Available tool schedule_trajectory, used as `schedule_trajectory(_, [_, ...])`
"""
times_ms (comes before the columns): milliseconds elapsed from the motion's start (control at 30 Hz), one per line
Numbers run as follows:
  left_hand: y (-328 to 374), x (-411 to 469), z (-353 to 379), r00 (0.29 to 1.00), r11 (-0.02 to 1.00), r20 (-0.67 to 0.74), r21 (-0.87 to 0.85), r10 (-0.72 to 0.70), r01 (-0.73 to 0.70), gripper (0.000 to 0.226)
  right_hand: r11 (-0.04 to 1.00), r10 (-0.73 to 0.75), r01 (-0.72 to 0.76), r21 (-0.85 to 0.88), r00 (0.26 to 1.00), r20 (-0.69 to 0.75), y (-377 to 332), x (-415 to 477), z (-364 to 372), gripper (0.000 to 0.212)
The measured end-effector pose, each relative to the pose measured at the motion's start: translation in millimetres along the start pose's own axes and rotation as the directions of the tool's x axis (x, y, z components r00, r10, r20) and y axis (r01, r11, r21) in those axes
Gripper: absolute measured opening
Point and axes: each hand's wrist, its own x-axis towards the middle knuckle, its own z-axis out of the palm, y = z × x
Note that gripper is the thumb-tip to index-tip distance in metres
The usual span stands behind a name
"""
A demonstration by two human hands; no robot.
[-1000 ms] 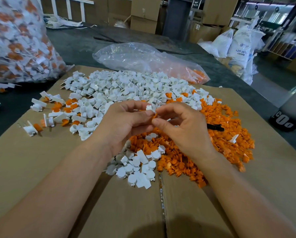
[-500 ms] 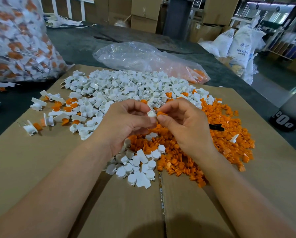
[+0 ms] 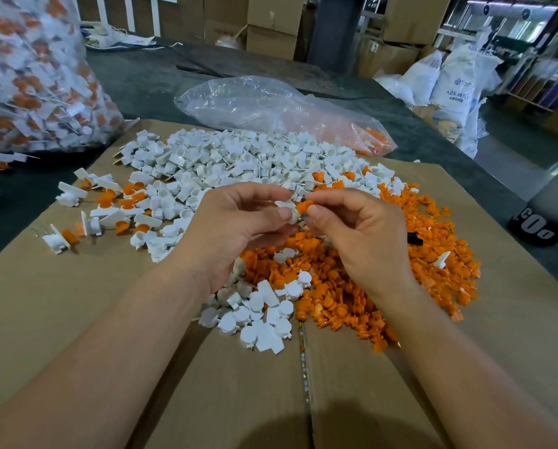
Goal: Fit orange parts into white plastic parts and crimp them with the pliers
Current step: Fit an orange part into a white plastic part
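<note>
Your left hand (image 3: 235, 228) pinches a white part (image 3: 289, 210), your right hand (image 3: 365, 234) an orange part (image 3: 304, 206). Few finished pieces (image 3: 109, 218) lie near the cardboard's (image 3: 77, 303) left edge; heaps (image 3: 238, 160) wait.

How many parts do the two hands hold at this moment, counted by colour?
white part: 1, pinched by the left hand
orange part: 1, pinched by the right hand
Total: 2

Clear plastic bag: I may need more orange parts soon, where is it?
Head view, far centre-right: the clear plastic bag lies on the dark table just beyond the white parts pile.
</note>
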Motion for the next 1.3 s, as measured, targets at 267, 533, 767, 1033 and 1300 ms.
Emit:
schedule_trajectory(267, [-3.7, -1.7, 4.4, 0.998, 0.994, 0.006, 0.092, 0.057, -0.057, 0.041, 0.999, 0.018, -0.018, -0.03, 1.0, 0.024, 0.6, -1.0, 1.7, 0.026])
schedule_trajectory(533, [-7.1, -1.8, 8.2, 0.973, 0.93, -0.045, 0.306, 0.228, -0.204, 0.045, 0.964, -0.046, 0.05, -0.262, 0.999, 0.019, 4.3, -1.4, 1.5, 0.005])
schedule_trajectory(767, [-8.4, 2.0, 5.0, 0.992, 0.99, -0.029, 0.075, 0.126, -0.123, 0.037, 0.943, -0.101, 0.102, -0.317, 0.995, 0.022, 4.3, -0.1, 0.6, 0.003])
schedule_trajectory(1033, [-8.7, 2.6, 2.6, 0.986, 0.981, 0.008, 0.104, 0.167, -0.167, 0.029, 0.943, -0.115, 0.115, -0.313, 0.993, 0.019, 5.4, -0.7, 0.3, 0.004])
schedule_trajectory(1300, [-8.4, -0.9, 6.2, 0.969, 0.953, -0.031, 0.192, 0.244, -0.234, 0.029, 0.956, -0.046, 0.046, -0.289, 0.999, 0.006, 0.1, -2.4, 3.0, 0.011])
